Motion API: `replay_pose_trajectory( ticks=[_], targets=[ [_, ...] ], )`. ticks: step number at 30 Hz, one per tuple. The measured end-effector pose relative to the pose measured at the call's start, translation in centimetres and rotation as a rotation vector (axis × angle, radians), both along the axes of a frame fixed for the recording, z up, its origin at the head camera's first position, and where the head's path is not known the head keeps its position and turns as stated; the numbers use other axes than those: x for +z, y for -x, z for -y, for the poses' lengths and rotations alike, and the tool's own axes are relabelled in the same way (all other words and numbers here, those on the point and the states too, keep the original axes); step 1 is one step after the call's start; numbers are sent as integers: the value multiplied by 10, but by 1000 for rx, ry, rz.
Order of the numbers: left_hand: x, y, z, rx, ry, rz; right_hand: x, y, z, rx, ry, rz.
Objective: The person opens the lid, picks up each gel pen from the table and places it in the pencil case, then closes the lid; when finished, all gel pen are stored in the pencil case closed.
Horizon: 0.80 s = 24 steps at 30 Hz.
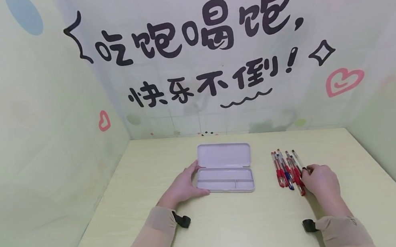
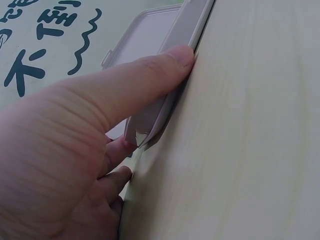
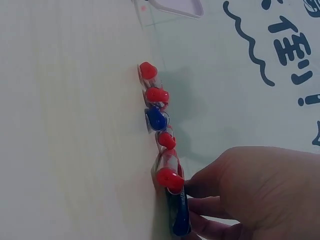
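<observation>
The black gel pen [image 1: 297,158] lies to the right of the open pencil case [image 1: 225,173], its long axis roughly crosswise to the case's long side. The right hand [image 1: 323,182], the nearer one, pinches its near end. Red gel pens [image 1: 279,174] and a blue gel pen [image 1: 286,176] lie between this pen and the case. The left hand [image 1: 182,187] grips the case's left end.

The right hand [image 1: 321,182] hides part of one pen [image 1: 297,159]; the right wrist view's top edge cuts off most of the case [image 3: 181,6].
</observation>
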<state>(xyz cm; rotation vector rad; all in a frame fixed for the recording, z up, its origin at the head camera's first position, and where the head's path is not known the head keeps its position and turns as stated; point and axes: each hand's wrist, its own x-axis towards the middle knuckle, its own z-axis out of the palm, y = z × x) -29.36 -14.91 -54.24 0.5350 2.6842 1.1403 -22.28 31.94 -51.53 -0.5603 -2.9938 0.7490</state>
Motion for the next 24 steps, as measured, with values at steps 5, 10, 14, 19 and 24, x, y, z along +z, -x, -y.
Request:
replay_pose_trajectory(
  ticks=[5, 10, 14, 19, 24],
  targets=[
    [-3, 2, 1, -11, -11, -13, -2, 0, -4, -1, 15, 9],
    [-5, 3, 3, -15, -11, -24, -2, 0, -4, -15, 11, -2],
    [-5, 4, 2, -15, -11, -23, -3, 0, -5, -28, 15, -15],
    [-4, 3, 2, -15, -11, -14, 1, 0, -2, -45, 3, -73],
    [-3, 2, 2, -13, -10, -16, 4, 3, 21, 22, -15, -251]
  ],
)
